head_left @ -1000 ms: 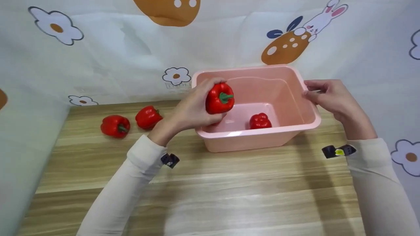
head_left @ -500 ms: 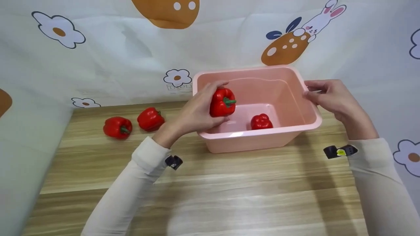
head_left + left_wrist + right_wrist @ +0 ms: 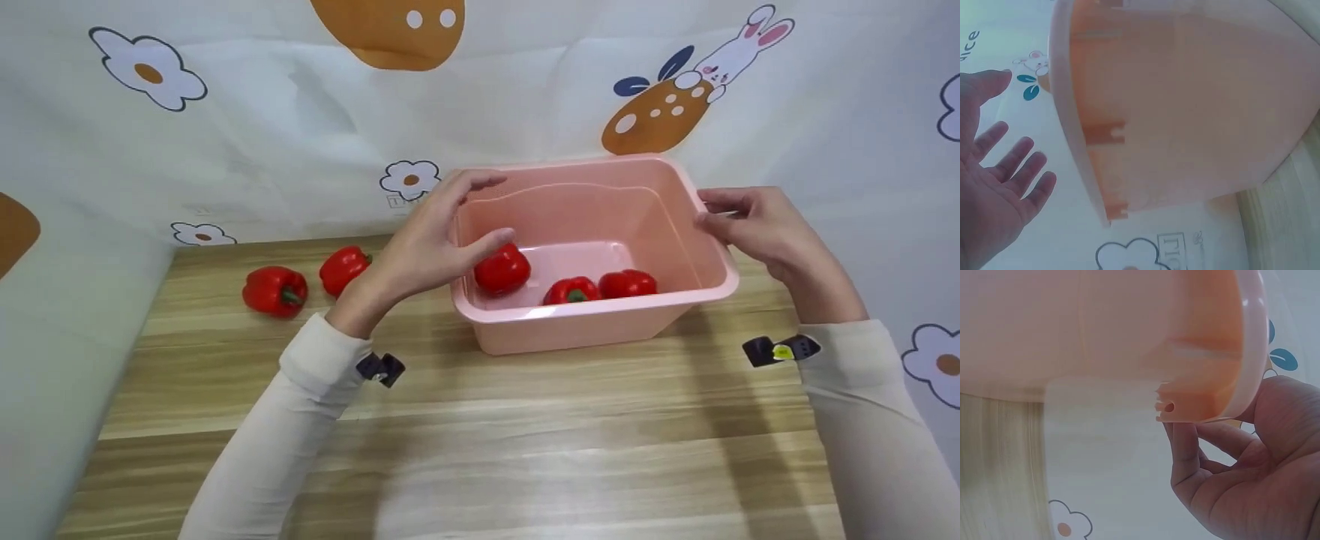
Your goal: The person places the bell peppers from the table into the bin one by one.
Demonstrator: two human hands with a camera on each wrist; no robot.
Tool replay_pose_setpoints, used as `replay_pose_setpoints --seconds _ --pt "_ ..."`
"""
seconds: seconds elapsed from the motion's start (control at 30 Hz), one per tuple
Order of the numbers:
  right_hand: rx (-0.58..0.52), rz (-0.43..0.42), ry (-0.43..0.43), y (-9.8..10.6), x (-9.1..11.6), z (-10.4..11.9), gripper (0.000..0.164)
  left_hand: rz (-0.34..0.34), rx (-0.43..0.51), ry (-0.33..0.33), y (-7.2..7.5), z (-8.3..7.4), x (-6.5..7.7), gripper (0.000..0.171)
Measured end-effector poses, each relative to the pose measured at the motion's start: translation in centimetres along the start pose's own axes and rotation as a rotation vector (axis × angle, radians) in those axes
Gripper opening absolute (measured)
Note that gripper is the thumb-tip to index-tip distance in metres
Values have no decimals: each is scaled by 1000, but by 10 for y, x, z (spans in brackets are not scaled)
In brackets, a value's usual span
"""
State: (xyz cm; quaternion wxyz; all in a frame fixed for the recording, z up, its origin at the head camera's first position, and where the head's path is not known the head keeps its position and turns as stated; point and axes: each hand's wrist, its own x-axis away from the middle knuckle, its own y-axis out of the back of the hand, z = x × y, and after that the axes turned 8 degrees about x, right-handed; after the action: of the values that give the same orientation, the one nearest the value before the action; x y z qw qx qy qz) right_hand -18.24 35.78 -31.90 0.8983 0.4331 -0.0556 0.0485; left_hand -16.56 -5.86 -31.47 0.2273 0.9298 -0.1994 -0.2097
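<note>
A pink plastic bin (image 3: 559,334) stands on the table against the back wall, with several red bell peppers inside. One bell pepper (image 3: 504,271) lies at the bin's left end, under my left thumb in the head view. Another bell pepper (image 3: 571,291) and a third bell pepper (image 3: 628,283) lie near its front wall, partly hidden by the rim. My left hand (image 3: 439,236) is over the bin's left rim, fingers spread and holding nothing; the left wrist view shows the same bare palm (image 3: 1002,174). At the right rim, my right hand (image 3: 765,225) pinches the bin's edge between thumb and fingers.
Left of the bin, a bell pepper (image 3: 274,291) lies on the wood-grain table (image 3: 570,450). Beside it is another bell pepper (image 3: 345,270), partly behind the left wrist. A patterned sheet (image 3: 300,120) hangs behind and along the sides.
My left hand has let go of its bell pepper, which now lies in the bin, and has opened. The peppers inside have shifted. My right hand keeps its hold on the rim.
</note>
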Motion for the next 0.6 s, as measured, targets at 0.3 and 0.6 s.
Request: replay_pose_setpoints --seconds 0.3,0.6 --pt "-25 -7 15 -3 -2 -1 54 -87 -4 48 18 25 23 66" --pt "-7 -17 7 -1 1 -2 55 -166 26 79 33 46 47 66"
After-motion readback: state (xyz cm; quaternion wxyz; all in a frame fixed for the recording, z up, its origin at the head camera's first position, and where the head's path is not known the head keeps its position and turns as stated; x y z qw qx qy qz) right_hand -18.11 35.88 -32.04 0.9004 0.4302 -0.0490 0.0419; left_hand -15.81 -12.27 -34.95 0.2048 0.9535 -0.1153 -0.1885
